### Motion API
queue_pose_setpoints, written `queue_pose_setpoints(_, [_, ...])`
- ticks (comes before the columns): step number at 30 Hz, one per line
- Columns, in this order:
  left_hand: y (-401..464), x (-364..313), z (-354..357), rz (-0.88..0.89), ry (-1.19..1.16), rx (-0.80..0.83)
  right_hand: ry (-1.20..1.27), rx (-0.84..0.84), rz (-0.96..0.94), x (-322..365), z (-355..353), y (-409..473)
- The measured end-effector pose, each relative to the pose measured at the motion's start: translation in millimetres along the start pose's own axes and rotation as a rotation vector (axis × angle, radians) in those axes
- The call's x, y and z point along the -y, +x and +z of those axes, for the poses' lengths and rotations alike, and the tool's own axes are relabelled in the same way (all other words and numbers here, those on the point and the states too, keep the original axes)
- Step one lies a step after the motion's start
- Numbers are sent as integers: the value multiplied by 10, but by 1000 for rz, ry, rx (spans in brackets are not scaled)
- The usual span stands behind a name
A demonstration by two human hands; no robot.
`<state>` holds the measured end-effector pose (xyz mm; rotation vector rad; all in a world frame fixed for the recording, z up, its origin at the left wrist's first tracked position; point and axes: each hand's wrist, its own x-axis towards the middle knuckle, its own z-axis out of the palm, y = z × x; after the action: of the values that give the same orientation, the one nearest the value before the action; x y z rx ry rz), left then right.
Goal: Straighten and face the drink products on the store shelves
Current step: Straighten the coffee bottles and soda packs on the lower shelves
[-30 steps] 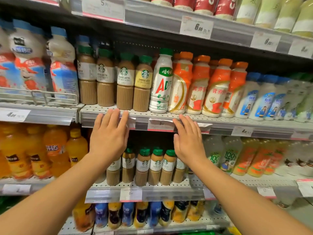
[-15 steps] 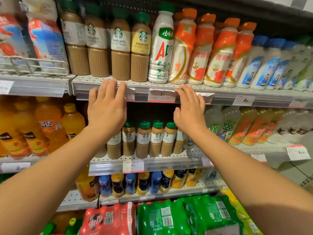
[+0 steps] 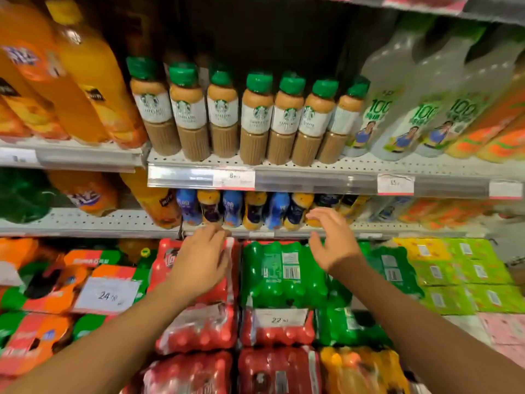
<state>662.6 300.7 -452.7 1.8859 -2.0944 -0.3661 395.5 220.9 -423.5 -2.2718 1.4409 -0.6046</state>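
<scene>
1. Left hand (image 3: 202, 258): raised in front of the lower shelf edge (image 3: 326, 229), fingers loosely spread and lightly bent, holding nothing. Fingertips lie just below the row of small bottles (image 3: 244, 210); contact with the shelf edge cannot be told because of blur.
2. Right hand (image 3: 331, 241): also free of any item, fingers relaxed and apart, fingertips at the level of the small bottles' bases, near the right part of that row. Touching or not: cannot tell.
3. Small bottles: blue and yellow-orange, standing in a line at the front of the lower shelf, tops hidden under the shelf above.
4. Upper shelf (image 3: 312, 166): seven coffee bottles (image 3: 257, 120) with green caps, upright, white labels facing forward; the third from left sits slightly further back.
5. Left of these: large orange soda bottles (image 3: 85, 78). Right: pale bottles (image 3: 397, 109) marked "100".
6. Below the hands: shrink-wrapped red packs (image 3: 199, 322) and green packs (image 3: 281, 271), stacked, with a price card (image 3: 279, 319) reading 22.
</scene>
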Motion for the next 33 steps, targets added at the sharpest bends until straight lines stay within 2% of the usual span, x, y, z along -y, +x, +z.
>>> queue_pose_setpoints(3, [81, 187, 310, -199, -79, 116, 63, 154, 188, -233, 367, 112])
queue_pose_setpoints(5, [231, 290, 400, -239, -120, 84, 108, 218, 247, -301, 566, 280])
queue_pose_setpoints(7, [425, 353, 403, -241, -99, -20, 142, 207, 230, -327, 689, 470])
queue_pose_setpoints(9, [623, 396, 372, -226, -57, -108, 155, 126, 182, -322, 738, 643])
queue_pose_setpoints(11, [787, 436, 354, -235, -5, -135, 134, 77, 136, -333, 763, 804])
queue_pose_setpoints(15, [1024, 553, 346, -298, 67, -60, 6, 171, 135, -410, 826, 1085])
queue_pose_setpoints(19, [1113, 681, 401, -266, 54, 50, -105, 238, 85, -475, 902, 1205])
queue_pose_setpoints(23, [1111, 732, 414, -304, 139, 2, -130, 259, 89, -491, 936, 1226])
queue_pose_setpoints(28, [1258, 778, 328, -316, 237, 129, -312, 265, 163, -490, 880, 1392])
queue_pose_setpoints(33, [1274, 729, 309, -335, 257, 95, -306, 327, 115, -482, 833, 1395])
